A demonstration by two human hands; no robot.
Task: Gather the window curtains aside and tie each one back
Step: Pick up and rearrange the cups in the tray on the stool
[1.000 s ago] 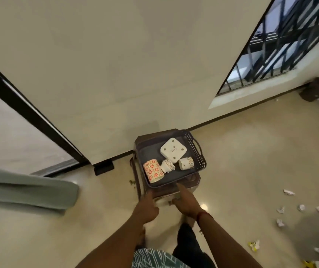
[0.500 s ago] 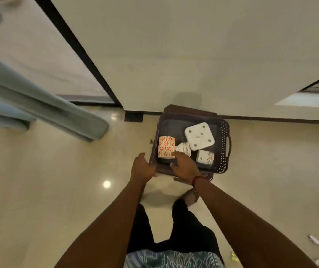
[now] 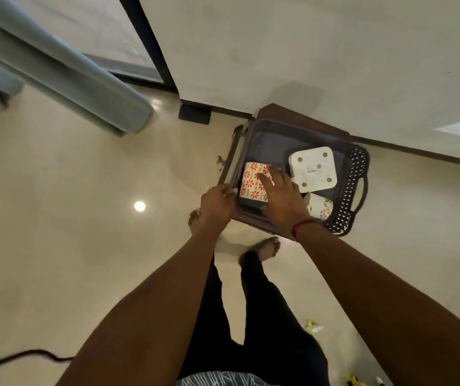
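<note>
My left hand [image 3: 217,204] curls round the near left edge of the dark tray [image 3: 354,185]. My right hand [image 3: 281,199] lies flat, fingers straight, on the red flower cup [image 3: 251,179] in the tray. The grey curtain [image 3: 70,73] hangs up on my left, well apart from both hands.

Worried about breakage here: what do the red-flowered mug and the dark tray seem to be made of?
Red-flowered mug: likely glazed ceramic, judging by its smooth printed surface. Dark tray: probably moulded plastic, matte, given its lattice-pierced side and cut-out handle.
</note>
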